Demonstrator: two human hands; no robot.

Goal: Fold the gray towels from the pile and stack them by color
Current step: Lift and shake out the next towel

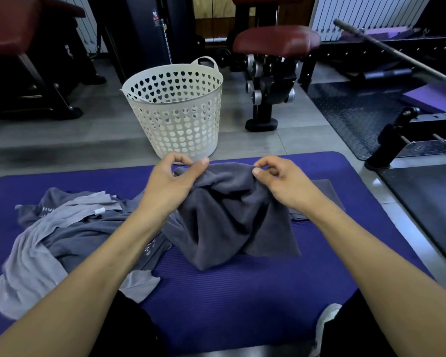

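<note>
My fingers (204, 162) on both hands pinch the dark gray towel's (229, 217) far edge; it runs left-right between them, the rest sagging toward me.

dark gray towel (227, 215) lifted, rumpled pile (70, 235) left

The single head-worn camera looked forward and down, close over the mat (242, 292), with the basket (175, 109) and benches farther off.

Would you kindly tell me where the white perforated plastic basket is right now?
In the head view, the white perforated plastic basket stands on the grey floor just beyond the far edge of the purple mat, centre-left.
</note>
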